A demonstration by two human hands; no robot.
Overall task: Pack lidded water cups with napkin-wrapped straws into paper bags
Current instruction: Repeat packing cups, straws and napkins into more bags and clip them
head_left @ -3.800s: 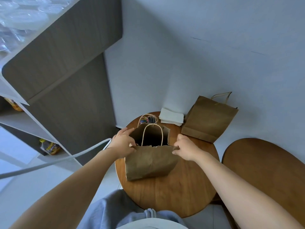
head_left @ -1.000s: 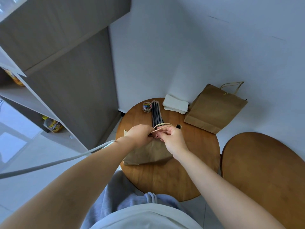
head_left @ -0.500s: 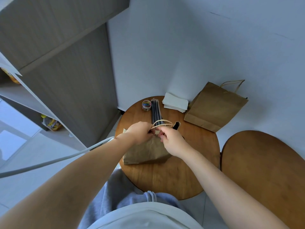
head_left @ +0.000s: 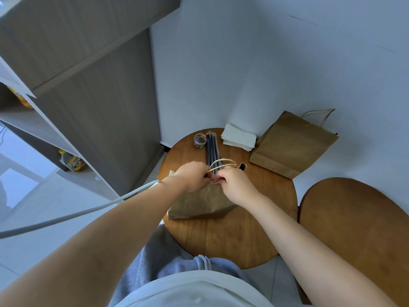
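A brown paper bag (head_left: 199,202) stands on the round wooden table (head_left: 243,235) in front of me, its top edges pressed together. My left hand (head_left: 192,175) and my right hand (head_left: 232,180) both pinch the bag's closed top edge, just below its twine handles (head_left: 222,163). A small red clip (head_left: 215,182) shows between my fingers at that edge. What the bag holds is hidden. A second brown paper bag (head_left: 292,145) leans against the wall at the table's far right, its top closed with a yellow clip.
Black straws (head_left: 212,149) lie bundled at the table's far side, beside a small tub of coloured paper clips (head_left: 200,140) and a stack of white napkins (head_left: 238,136). A grey shelf unit (head_left: 88,85) stands left. A second wooden table (head_left: 358,235) sits right.
Earlier the bag stood open with a hand at each side. Since then its top has been pressed shut and both hands have come together at the edge, where a red clip now shows.
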